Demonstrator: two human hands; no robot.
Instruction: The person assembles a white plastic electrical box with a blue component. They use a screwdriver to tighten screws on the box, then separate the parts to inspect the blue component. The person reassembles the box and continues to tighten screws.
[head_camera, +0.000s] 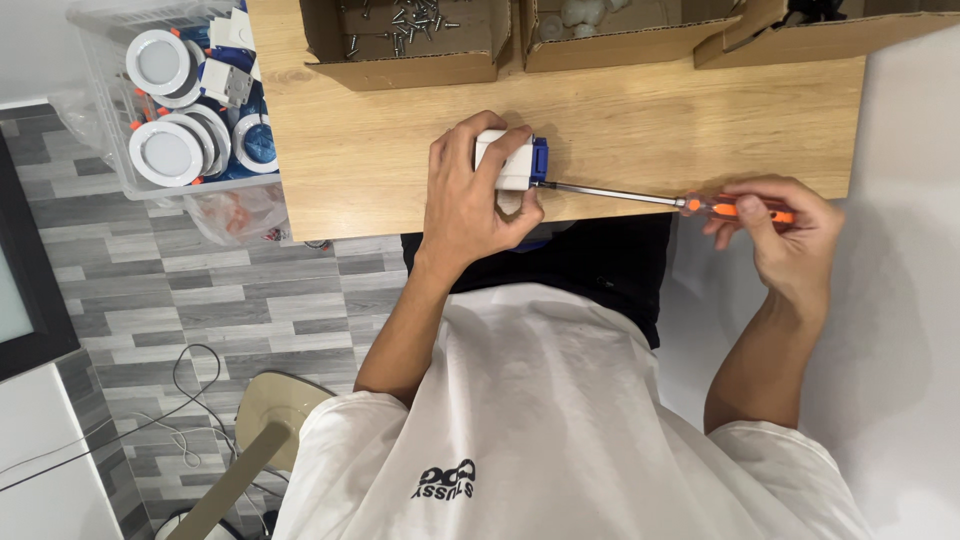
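Screwdriver (690, 203), orange handle with a bare steel shaft, lies nearly level across the near edge of the wooden table (620, 130). Long axis runs side to side: tip at the blue end of a small white box-shaped part (508, 160), handle out past the table's right-hand corner. Tip appears seated in the blue end face; whether it sits in a screw head cannot be told.

Right hand (780, 230): fingers curled shut around the orange handle, thumb on top, off the table edge and well apart from the white part. Left hand (470, 195): wrapped closed over the white part, fingers across its top and thumb underneath at the table's near edge, pinning it against the wood.

Key relation: the white part lies straight along the shaft from the right hand, at the far end of the tool. Left hand is on the part; right hand reaches it only through the screwdriver.

Relative to the table: cardboard boxes (420, 50) along its far edge, one holding loose screws (405, 25); clear plastic bin (120, 120) of round white light fittings (165, 152) just off its left side.
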